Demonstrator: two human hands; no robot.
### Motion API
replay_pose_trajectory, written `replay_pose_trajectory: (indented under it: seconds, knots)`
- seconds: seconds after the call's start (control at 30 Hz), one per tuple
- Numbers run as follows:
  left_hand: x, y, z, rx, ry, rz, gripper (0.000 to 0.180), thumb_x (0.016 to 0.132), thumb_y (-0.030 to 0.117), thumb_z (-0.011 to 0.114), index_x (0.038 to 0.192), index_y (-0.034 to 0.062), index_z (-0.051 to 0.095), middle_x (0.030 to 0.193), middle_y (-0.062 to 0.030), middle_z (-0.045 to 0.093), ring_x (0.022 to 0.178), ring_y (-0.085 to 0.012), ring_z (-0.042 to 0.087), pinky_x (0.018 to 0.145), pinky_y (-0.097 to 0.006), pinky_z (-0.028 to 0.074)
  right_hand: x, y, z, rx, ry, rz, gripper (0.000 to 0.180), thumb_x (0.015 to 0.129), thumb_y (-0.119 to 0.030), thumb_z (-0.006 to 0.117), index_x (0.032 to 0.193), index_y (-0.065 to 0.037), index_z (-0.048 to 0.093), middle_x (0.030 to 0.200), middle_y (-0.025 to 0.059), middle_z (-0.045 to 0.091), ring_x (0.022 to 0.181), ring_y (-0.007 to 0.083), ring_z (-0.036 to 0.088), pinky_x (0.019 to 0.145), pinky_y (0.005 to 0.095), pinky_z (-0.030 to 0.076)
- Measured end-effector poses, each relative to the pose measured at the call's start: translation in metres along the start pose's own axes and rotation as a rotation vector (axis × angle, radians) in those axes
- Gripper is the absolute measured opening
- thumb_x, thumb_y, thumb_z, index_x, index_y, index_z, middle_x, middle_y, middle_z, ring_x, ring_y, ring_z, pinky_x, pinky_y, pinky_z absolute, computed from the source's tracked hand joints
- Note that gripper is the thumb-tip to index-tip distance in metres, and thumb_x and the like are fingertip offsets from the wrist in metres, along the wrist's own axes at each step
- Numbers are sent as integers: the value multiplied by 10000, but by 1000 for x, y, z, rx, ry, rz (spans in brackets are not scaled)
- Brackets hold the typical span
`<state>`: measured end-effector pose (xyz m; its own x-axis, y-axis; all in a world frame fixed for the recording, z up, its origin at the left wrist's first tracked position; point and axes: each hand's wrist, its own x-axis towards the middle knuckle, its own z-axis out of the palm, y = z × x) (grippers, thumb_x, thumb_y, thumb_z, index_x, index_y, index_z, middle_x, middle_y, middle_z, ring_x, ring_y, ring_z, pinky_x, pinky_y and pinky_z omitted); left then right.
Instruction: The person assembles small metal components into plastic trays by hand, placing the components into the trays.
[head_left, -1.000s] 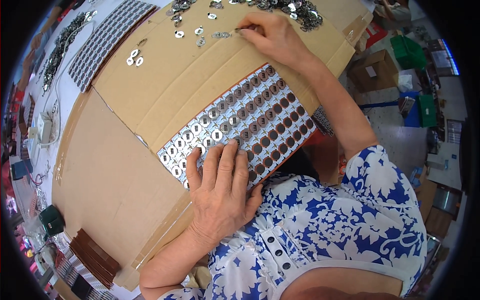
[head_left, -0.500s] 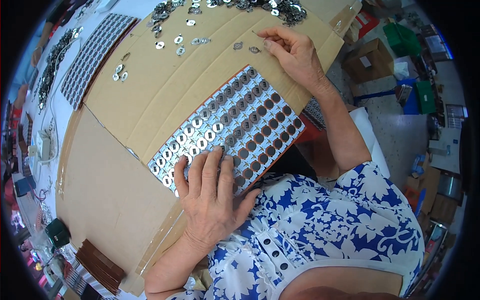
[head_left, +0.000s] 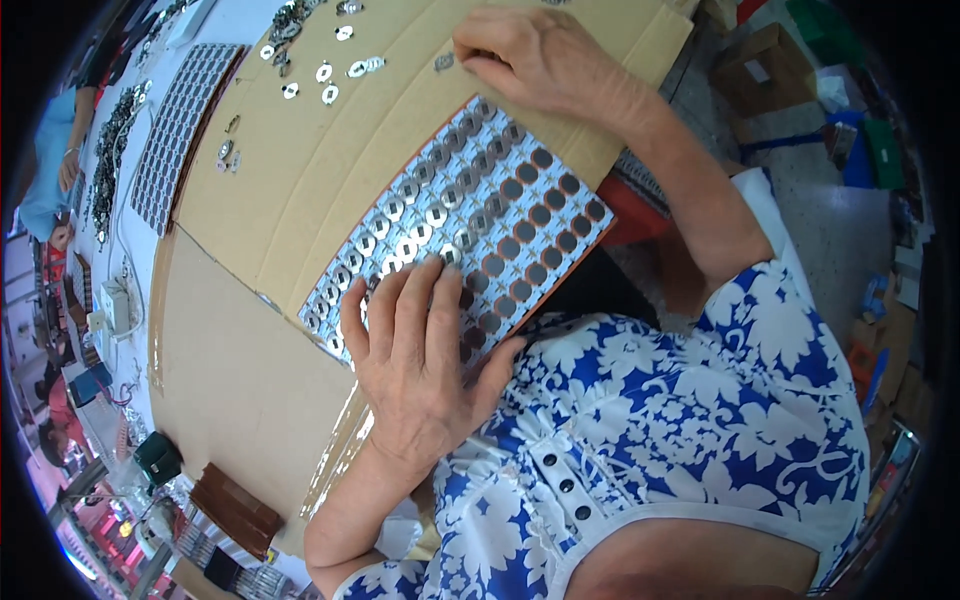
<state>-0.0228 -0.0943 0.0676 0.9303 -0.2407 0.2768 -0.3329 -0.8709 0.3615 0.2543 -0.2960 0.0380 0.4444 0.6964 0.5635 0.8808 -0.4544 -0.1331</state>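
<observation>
A blue-and-white panel with an orange edge lies tilted on the cardboard, its near side by my body. Shiny round metal pieces with small dark centres cover its left and far rows; bare dark discs show in the right and near rows. My left hand rests on the panel's near left part, fingers stretched out, fingertips touching the metal pieces. Beyond the panel's far corner my right hand has its fingers curled in a pinch; what they hold, if anything, is hidden. One loose metal piece lies beside it.
Loose metal pieces are scattered over the cardboard, with a heap at the far edge. Another filled panel lies at the left, near a co-worker's hand. Brown sheets are stacked at the near left.
My right hand has moved left and a little farther away, over the loose pieces near the panel's corner. My left hand stays on the panel. The whole view has shifted slightly.
</observation>
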Motion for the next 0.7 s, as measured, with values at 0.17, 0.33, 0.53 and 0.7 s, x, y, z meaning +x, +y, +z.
replay_pose_trajectory:
  seconds: [0.17,0.33,0.53,0.7]
  knots:
    - [24,-5,18,-84,49,81,728,885,398,868,1411,-59,658,1422,-240,672,1298,-437,627,1191,-621,389,0,-14,-15,125,-91,221,171,974,-88,713,1010,79,726,897,252,728,892,416,762,789,486,606]
    - [31,-8,34,-69,2,137,785,877,451,895,1464,-10,652,1508,-219,639,1356,-443,599,1172,-609,422,-41,-44,-42,656,-161,537,109,1010,-60,693,1051,19,755,940,114,721,859,245,716,747,375,567]
    - [26,-9,38,-66,14,122,785,876,447,893,1475,1,652,1522,-215,636,1372,-438,596,1199,-619,402,-61,-75,-42,732,-175,439,98,1003,-33,738,1064,9,801,924,59,770,773,115,702,710,282,568]
    - [26,-10,41,-68,25,124,786,871,445,895,1473,1,655,1522,-214,633,1376,-438,595,1202,-622,399,-59,-68,-45,655,-239,370,96,1017,-42,747,1074,17,797,963,78,783,789,143,722,762,293,586]
